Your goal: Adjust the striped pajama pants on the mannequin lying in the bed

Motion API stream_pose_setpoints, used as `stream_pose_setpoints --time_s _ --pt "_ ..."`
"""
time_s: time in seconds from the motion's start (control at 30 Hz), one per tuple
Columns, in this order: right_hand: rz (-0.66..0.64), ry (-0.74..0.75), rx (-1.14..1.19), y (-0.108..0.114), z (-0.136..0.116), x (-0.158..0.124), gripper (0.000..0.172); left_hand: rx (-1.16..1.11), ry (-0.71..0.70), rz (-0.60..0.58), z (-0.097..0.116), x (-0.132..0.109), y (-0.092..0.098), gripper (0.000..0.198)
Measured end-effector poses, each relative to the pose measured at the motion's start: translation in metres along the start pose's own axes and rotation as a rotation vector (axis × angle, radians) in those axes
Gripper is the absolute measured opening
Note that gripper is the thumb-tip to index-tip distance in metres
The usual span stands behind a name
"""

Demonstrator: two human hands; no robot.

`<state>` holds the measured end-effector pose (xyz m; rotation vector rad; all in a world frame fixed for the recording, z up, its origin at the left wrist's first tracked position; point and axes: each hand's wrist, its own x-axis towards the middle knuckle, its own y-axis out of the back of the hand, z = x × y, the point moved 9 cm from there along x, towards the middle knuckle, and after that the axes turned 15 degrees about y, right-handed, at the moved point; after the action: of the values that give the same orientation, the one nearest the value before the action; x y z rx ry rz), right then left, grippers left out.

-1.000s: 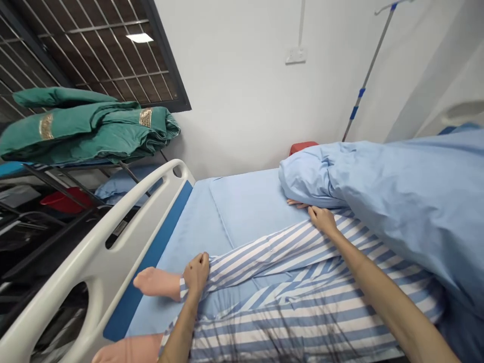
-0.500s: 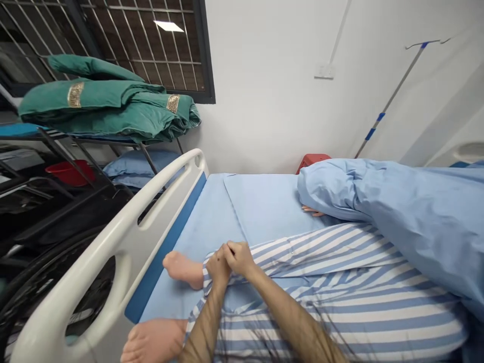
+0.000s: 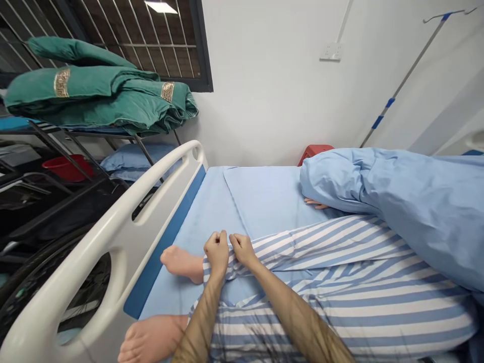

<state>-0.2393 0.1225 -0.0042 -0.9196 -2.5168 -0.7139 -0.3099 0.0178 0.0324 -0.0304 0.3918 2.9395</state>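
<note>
Both hands are at the lower end of the far striped trouser leg [image 3: 302,247], centre of frame: left hand [image 3: 217,253] just above the cuff, right hand [image 3: 243,249] just beside it, slight gap between. Fingers curled shut on each; can't tell for sure if a fold of cloth is pinched inside. Main risk, I'd say: cloth slips because the hold is shallow, or bunches unevenly since the hands sit so close together. If both tug hard, the far bare foot [image 3: 182,262], left of centre, could get dragged or twisted, as the leg lies loose on the bed sheet [image 3: 260,196]. A pull toward frame left might bring that foot against the footboard [image 3: 132,242]. Near bare foot [image 3: 151,339], lower left, lies close under the left forearm, so a low sweep could bump it. Right side: the duvet [image 3: 427,196] lies over the upper trousers, so its weight may hold the cloth back; the lying figure's hand [image 3: 316,203] peeks out at its edge, could be caught.
</note>
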Motion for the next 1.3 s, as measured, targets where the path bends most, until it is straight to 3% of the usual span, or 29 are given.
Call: stream_pose_setpoints --time_s 0.07,0.13,0.2,0.37,0.5,0.67,0.83,0.9,1.1,1.3 --pt "0.026 -0.011 0.053 0.002 0.003 0.001 0.046 -0.159 -0.035 -0.031 0.020 -0.001 -0.003 0.040" --pt "0.057 -0.033 0.100 0.004 0.006 0.000 0.047 -0.248 -0.046 -0.047 0.027 -0.001 -0.010 0.038" --pt "0.092 -0.057 0.144 0.007 0.009 -0.001 0.047 -0.232 -0.014 -0.038 0.015 0.000 -0.020 0.037" --pt "0.165 -0.068 0.175 0.012 0.009 -0.003 0.042 0.135 -0.035 -0.078 -0.030 0.000 -0.047 0.033" --pt "0.178 -0.070 0.151 0.012 0.010 -0.003 0.040 0.257 -0.093 -0.081 -0.035 -0.002 -0.052 0.032" --pt "0.139 -0.121 0.039 0.022 -0.003 0.003 0.041 0.409 -0.078 -0.058 -0.027 -0.003 -0.052 0.032" --pt "-0.087 0.026 -0.059 0.037 -0.043 0.014 0.041 0.579 -0.093 -0.116 -0.027 -0.009 -0.063 0.026" --pt "-0.089 0.030 -0.052 0.042 -0.038 0.012 0.041 0.591 -0.086 -0.105 -0.029 -0.010 -0.064 0.027" --pt "-0.034 -0.016 -0.127 0.040 0.007 -0.004 0.040 0.513 -0.073 -0.087 -0.029 -0.009 -0.064 0.033" --pt "0.010 -0.014 -0.100 0.043 0.007 -0.004 0.043 0.325 -0.087 -0.078 -0.026 -0.004 -0.055 0.036"
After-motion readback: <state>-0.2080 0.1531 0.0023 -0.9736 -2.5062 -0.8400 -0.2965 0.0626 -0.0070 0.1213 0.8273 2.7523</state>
